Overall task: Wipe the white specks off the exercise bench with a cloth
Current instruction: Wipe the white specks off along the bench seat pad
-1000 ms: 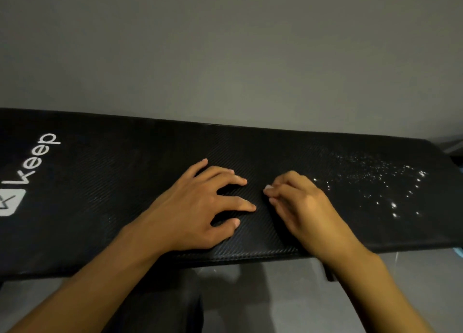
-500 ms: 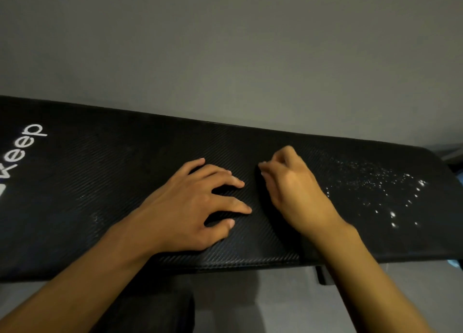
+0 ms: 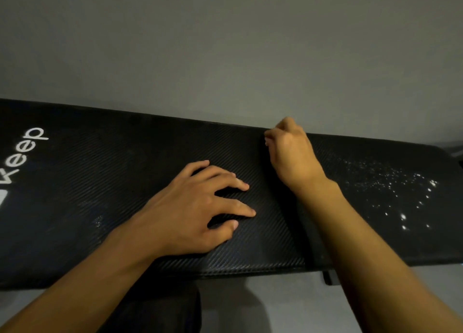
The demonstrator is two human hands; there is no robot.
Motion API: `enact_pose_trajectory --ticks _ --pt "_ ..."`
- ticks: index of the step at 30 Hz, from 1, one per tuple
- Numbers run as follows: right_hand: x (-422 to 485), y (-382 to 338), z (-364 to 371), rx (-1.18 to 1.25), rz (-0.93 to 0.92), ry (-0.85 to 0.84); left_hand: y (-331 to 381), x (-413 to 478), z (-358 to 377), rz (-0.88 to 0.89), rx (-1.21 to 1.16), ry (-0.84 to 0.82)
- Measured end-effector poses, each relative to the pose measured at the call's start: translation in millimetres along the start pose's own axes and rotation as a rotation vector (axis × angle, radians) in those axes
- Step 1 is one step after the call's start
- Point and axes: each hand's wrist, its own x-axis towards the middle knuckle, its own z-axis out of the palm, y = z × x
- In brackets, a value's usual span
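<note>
Exercise bench [image 3: 75, 182], long axis left-right, white specks [image 3: 390, 187] toward its right end.

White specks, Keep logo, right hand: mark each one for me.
white specks [image 3: 390, 190]: head view, middle of the scatter.
Keep logo [image 3: 20, 160]: head view, on its first e.
right hand [image 3: 290, 152]: head view, back of the hand.

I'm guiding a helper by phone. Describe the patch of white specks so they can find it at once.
A long black exercise bench runs across the view. The white specks lie scattered on its right end, beyond the right hand, opposite the end with the white Keep lettering. Unlike the printed letters, they are tiny bright dots of uneven size.
</note>
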Motion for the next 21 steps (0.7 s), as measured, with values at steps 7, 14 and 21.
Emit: enact_pose_trajectory --ticks 7,14,21 --pt "-38 -27 -16 0.148 -0.127 -0.038 -1 -1 -1 0.003 0.003 -0.016" --pt "-9 -6 -13 0.153 0.038 -0.023 -1 -2 -1 0.007 -0.006 -0.005" --pt "-83 -22 -34 0.257 -0.128 -0.111 -1 -3 -1 0.009 -0.009 0.011"
